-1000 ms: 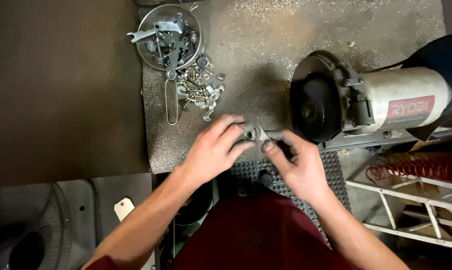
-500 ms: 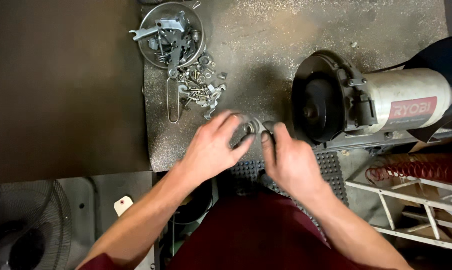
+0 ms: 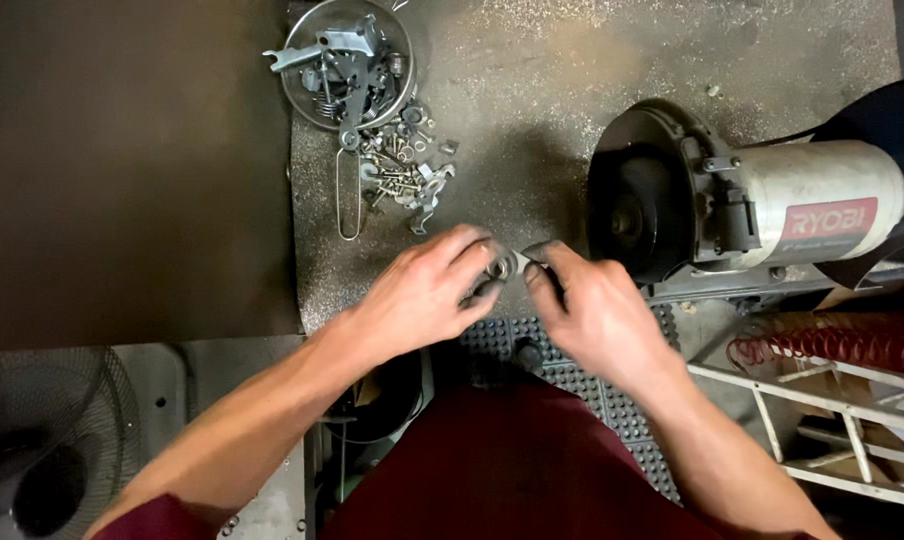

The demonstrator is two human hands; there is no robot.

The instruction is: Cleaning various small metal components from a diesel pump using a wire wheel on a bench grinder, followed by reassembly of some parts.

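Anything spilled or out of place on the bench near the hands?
Yes: loose screws and small fittings lie scattered on the workbench just outside the round metal bowl, beyond the left hand. Nothing looks broken.

Your left hand (image 3: pixel 427 293) now curls tighter around the small round metal part (image 3: pixel 500 266), while your right hand (image 3: pixel 594 315) sits slightly farther right, thumb and forefinger pinching beside it.

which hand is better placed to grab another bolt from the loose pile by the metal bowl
Left, probably. The left hand lies just below the pile of bolts and the bowl, though its fingers pinch a small metal ring. The right hand sits farther over, by the grinder.
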